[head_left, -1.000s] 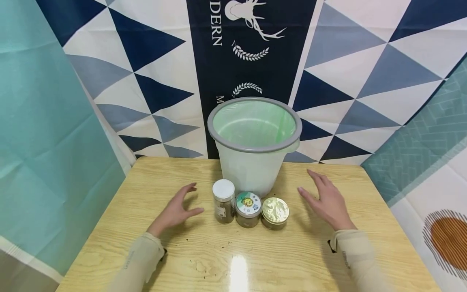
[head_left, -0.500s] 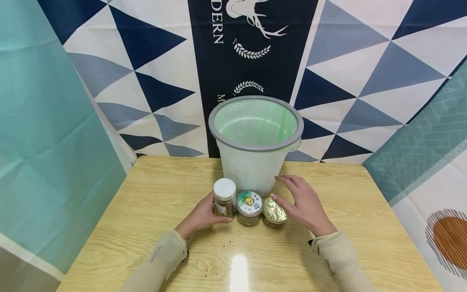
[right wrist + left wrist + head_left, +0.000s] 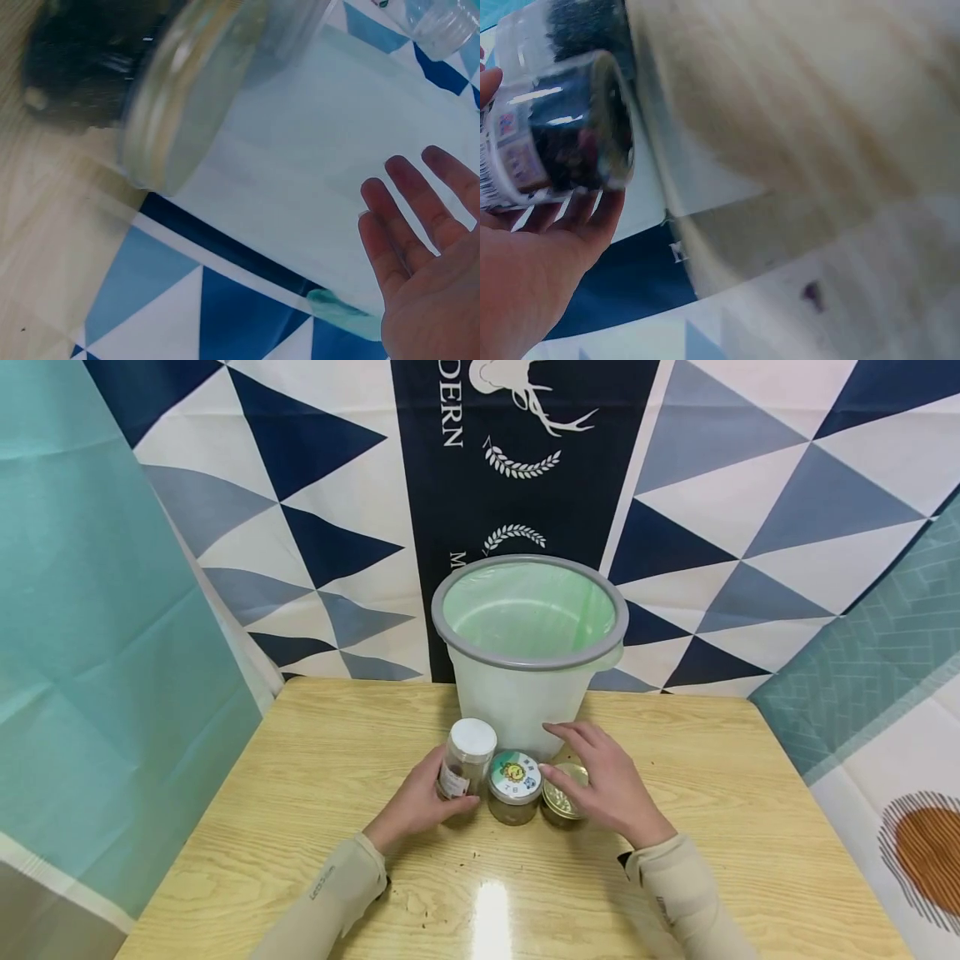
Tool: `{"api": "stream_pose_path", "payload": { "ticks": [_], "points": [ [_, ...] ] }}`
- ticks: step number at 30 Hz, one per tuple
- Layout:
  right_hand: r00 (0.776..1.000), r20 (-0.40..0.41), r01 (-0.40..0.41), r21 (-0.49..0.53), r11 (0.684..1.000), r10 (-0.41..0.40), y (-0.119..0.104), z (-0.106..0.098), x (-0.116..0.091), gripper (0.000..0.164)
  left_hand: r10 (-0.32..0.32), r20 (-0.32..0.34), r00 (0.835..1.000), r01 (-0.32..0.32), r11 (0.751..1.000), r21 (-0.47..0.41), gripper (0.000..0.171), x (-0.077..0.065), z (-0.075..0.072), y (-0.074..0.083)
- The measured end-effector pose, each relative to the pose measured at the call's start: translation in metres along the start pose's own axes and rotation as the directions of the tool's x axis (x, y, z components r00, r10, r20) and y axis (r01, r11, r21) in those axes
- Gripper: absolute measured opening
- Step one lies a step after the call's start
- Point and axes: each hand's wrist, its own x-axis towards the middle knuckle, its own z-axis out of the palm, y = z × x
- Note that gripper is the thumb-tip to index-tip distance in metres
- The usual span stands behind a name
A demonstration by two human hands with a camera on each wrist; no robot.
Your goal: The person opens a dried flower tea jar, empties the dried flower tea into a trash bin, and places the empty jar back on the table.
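My left hand [image 3: 420,797] grips a tall clear jar [image 3: 468,764] with a white lid, tilted to the right. The left wrist view shows the fingers wrapped under the jar [image 3: 570,135], with dark contents and a label behind its wall. My right hand [image 3: 607,785] hovers with fingers spread over a short jar with a gold lid [image 3: 558,806], partly covering it. Between the hands stands another short jar [image 3: 514,785] with a green and white sunflower lid. In the right wrist view, the hand [image 3: 427,247] holds nothing and the gold-lidded jar [image 3: 180,97] is apart from it.
A white bin [image 3: 498,693] with a grey rim and a green liner stands directly behind the jars. Dark crumbs lie on the wooden table [image 3: 375,710] in front. A patterned cloth [image 3: 345,510] hangs along the table's back edge.
My left hand has moved right, taken hold of the tall jar, then raised and tilted it. My right hand has moved left over the gold-lidded jar. The two short jars stay put.
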Motion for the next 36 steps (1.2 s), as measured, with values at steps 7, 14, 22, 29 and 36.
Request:
{"api": "stream_pose_path", "payload": {
  "ticks": [7, 14, 22, 29, 36],
  "points": [
    [1.0, -0.017, 0.025, 0.026, 0.999, -0.025, -0.012, -0.009, 0.006, 0.055, 0.047, -0.137, 0.989, -0.038, 0.997, 0.065, 0.075, -0.003, -0.013, 0.012],
    [0.997, -0.064, 0.049, 0.07, 0.996, -0.045, -0.023, -0.016, 0.014, 0.052, 0.114, -0.193, 0.975, -0.089, 0.987, 0.133, 0.072, -0.008, -0.021, 0.031],
    [0.995, -0.102, 0.016, 0.203, 0.979, 0.005, -0.03, -0.017, 0.02, 0.039, 0.249, -0.214, 0.945, -0.18, 0.938, 0.296, 0.075, -0.008, -0.022, 0.047],
    [0.997, -0.078, 0.003, 0.377, 0.926, 0.028, -0.042, -0.019, 0.019, 0.038, 0.31, -0.19, 0.931, -0.207, 0.882, 0.424, 0.077, -0.005, -0.017, 0.054],
    [0.996, -0.087, 0.002, 0.287, 0.958, 0.024, -0.048, -0.016, 0.023, 0.04, 0.313, -0.2, 0.928, -0.177, 0.847, 0.502, 0.079, -0.007, -0.016, 0.06]
  ]
}}
